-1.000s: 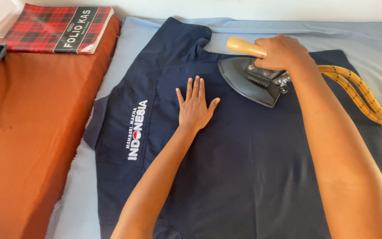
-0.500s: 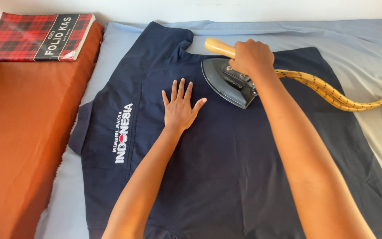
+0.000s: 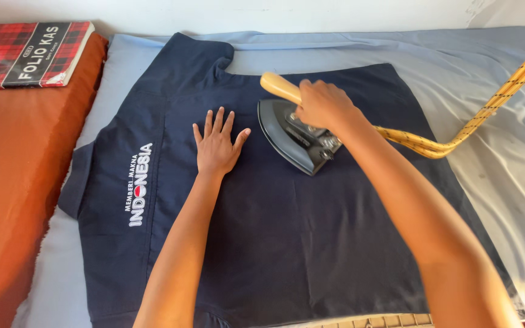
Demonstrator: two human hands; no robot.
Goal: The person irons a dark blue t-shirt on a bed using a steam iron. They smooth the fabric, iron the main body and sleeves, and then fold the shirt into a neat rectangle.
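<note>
A dark navy shirt (image 3: 287, 243) with white lettering on one sleeve lies flat on a light blue sheet (image 3: 493, 152). My left hand (image 3: 217, 143) presses flat on the shirt, fingers spread, just left of the iron. My right hand (image 3: 323, 104) grips the pale wooden handle of a dark metal clothes iron (image 3: 293, 136), which rests on the upper middle of the shirt. A yellow braided cord (image 3: 487, 109) runs from the iron off to the upper right.
An orange-brown cloth (image 3: 13, 200) covers the surface along the left. A red tartan-covered book (image 3: 25, 51) with a black label lies at the top left. A pale wall runs along the far edge.
The iron and my right hand have slid toward me and slightly left over the shirt. My left hand stays flat beside it. The cord now rises to the upper right.
</note>
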